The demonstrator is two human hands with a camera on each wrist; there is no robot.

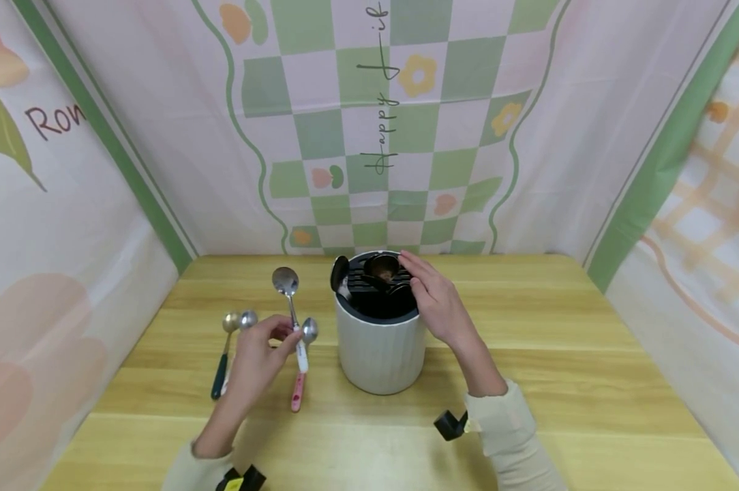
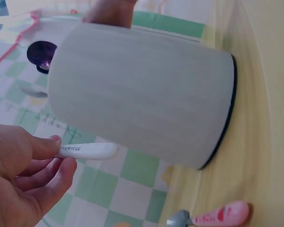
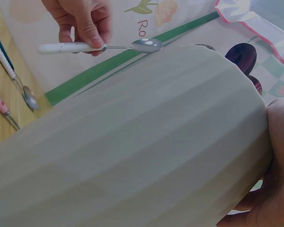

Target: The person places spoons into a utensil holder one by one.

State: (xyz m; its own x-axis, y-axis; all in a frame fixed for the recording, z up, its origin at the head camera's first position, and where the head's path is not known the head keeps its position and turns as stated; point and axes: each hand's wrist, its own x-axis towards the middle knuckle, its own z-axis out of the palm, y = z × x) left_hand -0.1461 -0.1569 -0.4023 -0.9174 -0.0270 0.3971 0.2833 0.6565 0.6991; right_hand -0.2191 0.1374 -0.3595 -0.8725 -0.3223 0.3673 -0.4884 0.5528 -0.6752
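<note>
My left hand pinches the white handle of a metal spoon between thumb and fingertips. The spoon is raised left of a white ribbed utensil holder, bowl end up. My right hand rests with fairly straight fingers against the right side of the holder's rim. Inside the holder, a black slotted insert carries several dark utensils. A pink-handled spoon lies on the table just beyond the left hand, partly behind the raised spoon. The left wrist view shows the raised spoon's white handle close to the holder's wall.
Left of the left hand lies a spoon with a dark green handle. Beside it is another white-handled spoon, partly hidden by the hand in the head view. A wooden table reaches back to patterned cloth hangings.
</note>
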